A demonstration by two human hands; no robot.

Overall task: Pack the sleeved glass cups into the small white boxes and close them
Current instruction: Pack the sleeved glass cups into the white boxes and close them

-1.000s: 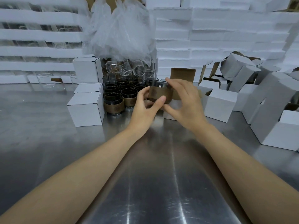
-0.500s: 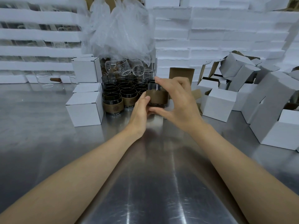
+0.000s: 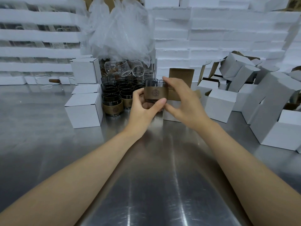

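Sleeved glass cup (image 3: 155, 92) sits upright above the bench (image 3: 146, 185), gripped by both the left hand (image 3: 143, 110) and right hand (image 3: 182, 101), apparently ready for careful lowering into the open white box (image 3: 171, 111) just behind.

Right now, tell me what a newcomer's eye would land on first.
At centre, the left hand and right hand hold one sleeved glass cup above the steel table. Behind it to the left stand more sleeved cups in front of crumpled clear plastic; open white boxes pile up at right.
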